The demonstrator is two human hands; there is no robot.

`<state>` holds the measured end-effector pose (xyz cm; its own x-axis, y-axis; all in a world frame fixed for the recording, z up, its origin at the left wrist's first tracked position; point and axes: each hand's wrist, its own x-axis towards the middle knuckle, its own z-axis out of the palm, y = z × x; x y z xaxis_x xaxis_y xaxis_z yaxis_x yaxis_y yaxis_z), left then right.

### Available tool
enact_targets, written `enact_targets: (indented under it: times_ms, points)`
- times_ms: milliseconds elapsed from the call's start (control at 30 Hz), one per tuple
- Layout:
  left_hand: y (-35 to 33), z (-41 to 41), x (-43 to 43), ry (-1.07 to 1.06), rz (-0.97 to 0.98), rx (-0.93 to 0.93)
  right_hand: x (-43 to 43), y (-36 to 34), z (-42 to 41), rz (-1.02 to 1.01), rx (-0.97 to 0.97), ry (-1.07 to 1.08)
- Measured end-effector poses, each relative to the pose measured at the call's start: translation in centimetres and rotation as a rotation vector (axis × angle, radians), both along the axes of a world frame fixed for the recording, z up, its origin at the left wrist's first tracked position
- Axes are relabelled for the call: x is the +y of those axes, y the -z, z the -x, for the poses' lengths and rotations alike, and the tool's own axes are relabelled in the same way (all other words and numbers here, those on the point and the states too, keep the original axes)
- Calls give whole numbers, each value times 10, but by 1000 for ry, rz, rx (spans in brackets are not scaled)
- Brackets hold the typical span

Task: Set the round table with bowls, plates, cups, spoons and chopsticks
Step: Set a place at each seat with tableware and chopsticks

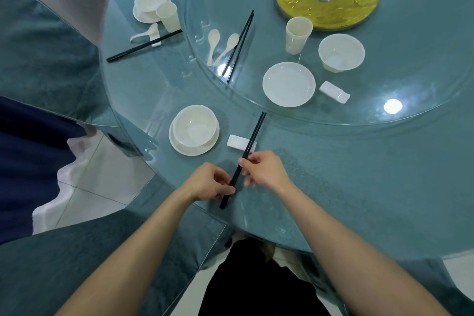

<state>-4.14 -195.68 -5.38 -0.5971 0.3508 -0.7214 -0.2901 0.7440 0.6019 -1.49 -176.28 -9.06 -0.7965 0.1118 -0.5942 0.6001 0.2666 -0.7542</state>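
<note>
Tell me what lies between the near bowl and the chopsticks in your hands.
In the head view, a white chopstick rest lies there, apart from the bowl; the chopsticks cross its right end.

Black chopsticks, white bowl, teal table.

Both forearms are bare along their whole visible length, from the lower edge of the frame up to the wrists, and the left hand and right hand are bare as well. At the lower centre of the frame a plain black garment covers the lower body; its cut cannot be told.
</note>
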Motion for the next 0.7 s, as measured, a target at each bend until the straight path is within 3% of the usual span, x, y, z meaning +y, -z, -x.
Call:
enact_targets:
  times_ms: [100,167,333,700]
  points:
    - [3,-2,-1,13,47,10,10,3,-3,-353,121,38]
    - [6,-2,-1,15,85,30,17,4,-3,-439,173,71]
    - [10,-1,2,2,163,128,19,4,1,-482,255,-77]
    - [8,-2,4,86,328,280,14,0,-4,-512,303,-80]
